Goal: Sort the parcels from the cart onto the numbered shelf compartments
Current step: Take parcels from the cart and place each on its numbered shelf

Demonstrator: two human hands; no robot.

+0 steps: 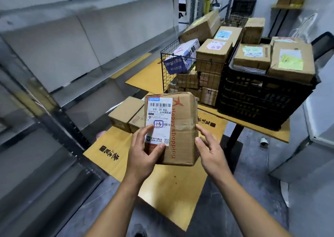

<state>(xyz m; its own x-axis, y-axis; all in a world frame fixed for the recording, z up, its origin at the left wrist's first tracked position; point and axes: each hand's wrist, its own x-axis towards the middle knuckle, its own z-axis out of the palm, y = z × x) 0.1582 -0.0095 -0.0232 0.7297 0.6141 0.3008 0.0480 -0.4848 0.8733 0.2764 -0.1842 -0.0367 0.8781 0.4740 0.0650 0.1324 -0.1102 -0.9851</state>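
A brown cardboard parcel with a white shipping label and red "Happy shopping" print (182, 126) is held upright over flattened yellow cardboard sheets (171, 191). The left hand (144, 151) grips its lower left corner, thumb on the label. The right hand (209, 150) lies against its right side, fingers nearly straight. Behind it, a black wire basket (167, 74) and a black plastic crate (262, 99) hold stacked boxes. Grey metal shelving (54, 55) runs along the left.

Parcel storeroom: metal shelving (54, 52), stacked labelled cartons (213, 54), black crate (262, 99).
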